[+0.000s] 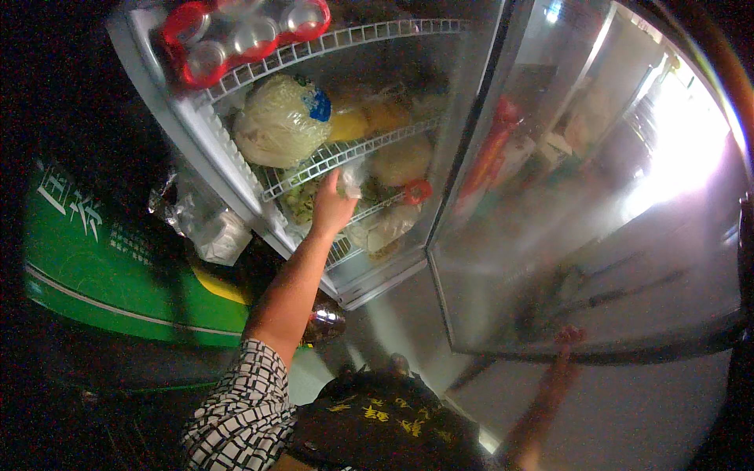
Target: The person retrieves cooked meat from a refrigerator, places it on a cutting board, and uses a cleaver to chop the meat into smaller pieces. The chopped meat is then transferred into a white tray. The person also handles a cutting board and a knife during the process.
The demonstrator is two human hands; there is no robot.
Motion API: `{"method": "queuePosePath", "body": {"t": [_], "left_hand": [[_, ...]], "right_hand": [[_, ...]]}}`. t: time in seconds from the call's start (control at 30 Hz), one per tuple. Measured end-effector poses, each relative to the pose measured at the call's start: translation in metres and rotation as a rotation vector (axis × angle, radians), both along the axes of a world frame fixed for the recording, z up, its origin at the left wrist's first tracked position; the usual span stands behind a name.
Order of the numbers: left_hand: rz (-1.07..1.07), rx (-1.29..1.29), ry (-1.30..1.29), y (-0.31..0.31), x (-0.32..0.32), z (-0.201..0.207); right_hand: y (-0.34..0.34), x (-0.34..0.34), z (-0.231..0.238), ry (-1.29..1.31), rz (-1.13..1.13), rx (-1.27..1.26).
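Note:
My left hand (pixel 334 208) reaches into an upright fridge and has its fingers closed on a clear plastic bag (pixel 351 182), just under the front edge of a white wire shelf (pixel 314 167). What the bag contains is hard to make out. Leafy greens (pixel 300 202) lie beside that hand, on the level below. Above it, a big pale round vegetable (pixel 283 122) in plastic wrap, with a blue label, rests on the shelf. Over at the right, my dimly lit right hand (pixel 571 336) grips the edge of the opened glass door (pixel 542 282).
Red-wrapped cans (pixel 255 38) stand on the top shelf. Wrapped yellow items (pixel 365 118), a red ring-shaped item (pixel 417 191) and more bags (pixel 385 228) fill the fridge. Left of it stand a green printed panel (pixel 118 259) and a crumpled plastic bag (pixel 222 235). A dark bottle (pixel 326 323) is near the fridge's base.

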State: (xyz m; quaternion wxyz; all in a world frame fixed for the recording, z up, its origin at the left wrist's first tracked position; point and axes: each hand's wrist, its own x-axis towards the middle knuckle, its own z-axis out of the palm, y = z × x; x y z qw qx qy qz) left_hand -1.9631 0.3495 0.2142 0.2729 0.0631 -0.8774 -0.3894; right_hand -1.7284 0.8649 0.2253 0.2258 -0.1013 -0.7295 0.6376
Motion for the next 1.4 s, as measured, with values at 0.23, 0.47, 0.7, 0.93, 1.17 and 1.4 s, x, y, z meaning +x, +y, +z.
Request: {"method": "queuePosePath", "body": {"t": [0.23,0.47,0.7,0.93,1.17,1.4], "left_hand": [[-0.087,0.171,-0.326,-0.003,0.109,-0.081],[-0.630,0.267,-0.666,-0.011,0.234,-0.196],[-0.653,0.196,-1.013,0.003,0.299,-0.264],[-0.962,-0.170,-1.167,0.025,0.372,-0.314],[-1.052,-0.375,-1.180,0.086,0.393,-0.269],[-1.054,-0.757,-1.121,0.258,0.408,-0.301]], "right_hand": [[-0.023,0.023,-0.004,0.054,0.025,-0.037],[-0.100,0.060,0.023,-0.179,0.111,-0.023],[-0.134,0.055,0.000,-0.043,0.511,0.618],[0.016,0.188,0.020,-0.556,0.504,0.389],[0.168,0.395,0.014,-0.735,-0.509,0.312],[0.217,0.614,0.064,-0.536,-1.245,0.419]]}}
